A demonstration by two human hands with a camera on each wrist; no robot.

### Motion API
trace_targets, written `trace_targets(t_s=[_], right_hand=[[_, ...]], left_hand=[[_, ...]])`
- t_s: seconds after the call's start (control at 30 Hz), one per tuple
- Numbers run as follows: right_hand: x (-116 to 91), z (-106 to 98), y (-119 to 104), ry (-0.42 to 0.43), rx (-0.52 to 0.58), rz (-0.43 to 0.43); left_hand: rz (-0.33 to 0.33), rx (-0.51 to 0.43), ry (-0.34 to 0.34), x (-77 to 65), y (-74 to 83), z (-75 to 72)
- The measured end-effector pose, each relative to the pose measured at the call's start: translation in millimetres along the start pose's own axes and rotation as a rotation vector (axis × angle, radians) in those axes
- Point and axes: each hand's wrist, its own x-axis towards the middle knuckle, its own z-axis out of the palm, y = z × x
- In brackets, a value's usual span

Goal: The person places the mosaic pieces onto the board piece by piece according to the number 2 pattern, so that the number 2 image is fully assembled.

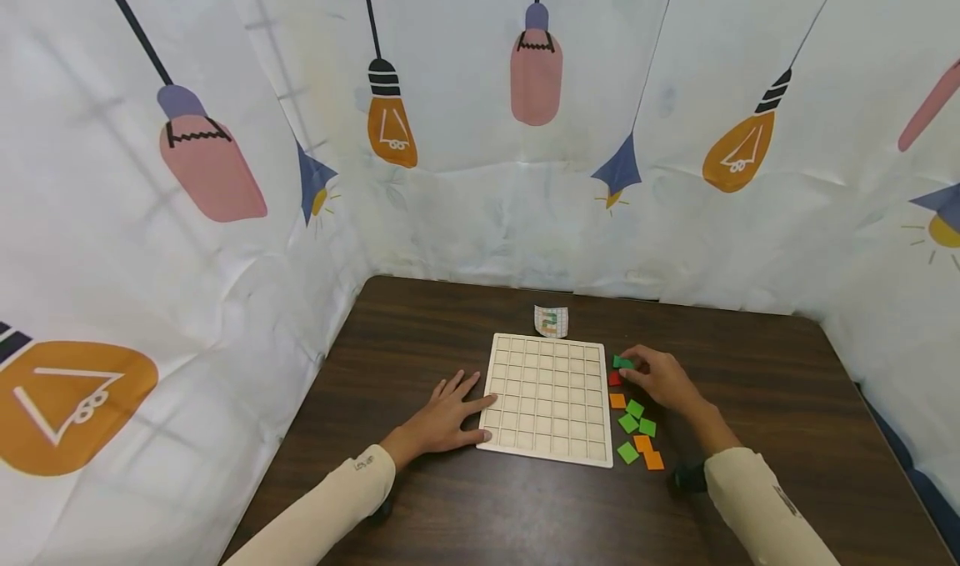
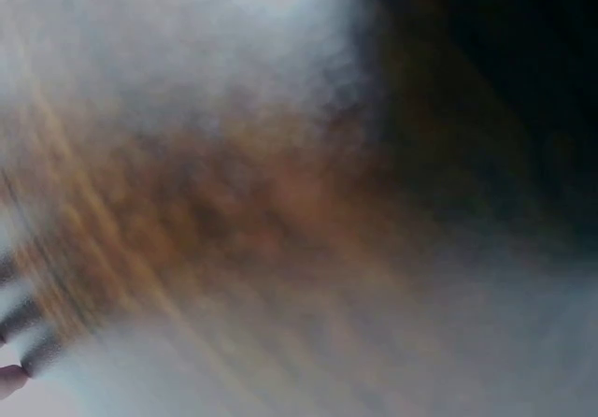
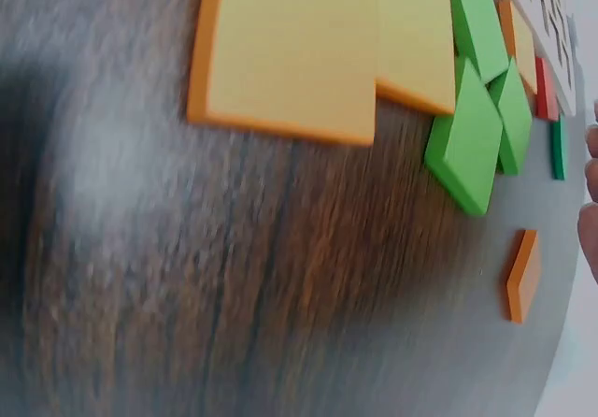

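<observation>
The right hand (image 1: 663, 378) has its fingers bent, thumb and forefinger set narrow about the dark green tiles (image 1: 622, 363), just off the board's right edge near its far corner; whether they close on one I cannot tell, and the right wrist view cuts the fingertips off at its border. The left hand (image 1: 447, 420) has its fingers wide, thumb and forefinger touching the left edge of the board (image 1: 546, 401), seemingly to steady it; its own wrist view is mostly blur.

Nearest the right hand's thumb is the red tile (image 1: 615, 378). Nearer the front edge of the tabletop (image 1: 757, 374) come an orange tile (image 1: 617, 401), four light green tiles (image 1: 647, 427) and two more orange tiles (image 1: 654, 460). The right wrist view also shows a stray orange tile (image 3: 524, 277) apart from the group. The card (image 1: 551, 323), with a coloured pattern on a grid, lies just beyond the board's far edge.

The step in hand looks like choosing or picking up a first tile, as all those in sight lie off the board. The next move would seem to call for a firm pinch on one dark green tile, a lift over the board's right rim, and a square matched to the card.
</observation>
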Motion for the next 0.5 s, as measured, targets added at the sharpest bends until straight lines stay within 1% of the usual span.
trace_targets(t_s=[0.37, 0.5], right_hand=[[5.1, 5.3, -18.8, -0.018, 0.032, -0.015], [7.0, 6.6, -23.8, -0.020, 0.076, -0.021]], left_hand=[[-0.002, -0.006, -0.001, -1.0, 0.5, -0.9], [-0.005, -0.006, 0.000, -0.9, 0.8, -0.4]])
